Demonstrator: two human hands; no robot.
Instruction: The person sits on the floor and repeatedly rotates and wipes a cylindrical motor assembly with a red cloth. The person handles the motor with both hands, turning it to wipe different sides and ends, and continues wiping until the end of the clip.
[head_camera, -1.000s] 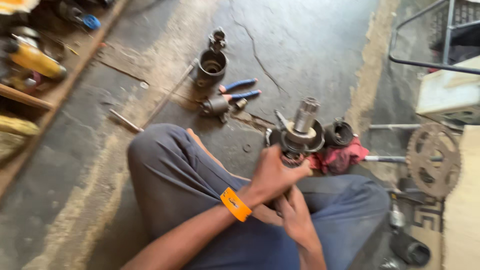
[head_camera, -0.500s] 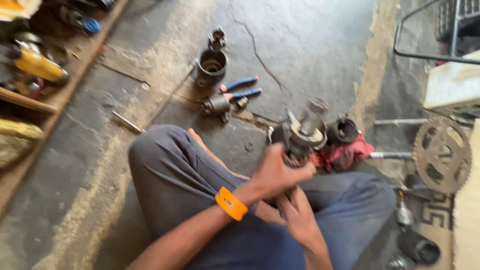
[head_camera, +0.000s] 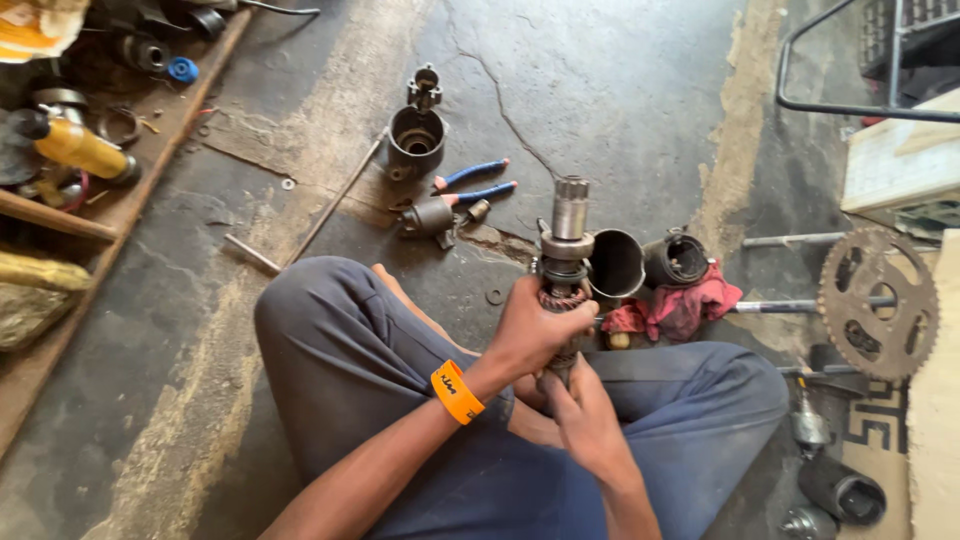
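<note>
I sit cross-legged on the concrete floor in blue trousers. My left hand, with an orange wristband, grips a metal armature shaft around its copper-wound middle and holds it upright over my lap. My right hand holds the shaft's lower end from underneath. The splined top of the shaft points up. Just behind it stand a black cylindrical housing and a second dark housing by a red rag.
Blue-handled pliers, a small motor part and a grey metal cup lie on the floor ahead. A large sprocket rests at right. A wooden shelf with a yellow tool runs along the left. A thin rod lies nearby.
The shaft has been turned from a tilt to upright in my hands. The view has shifted slightly; both hands keep their grip.
</note>
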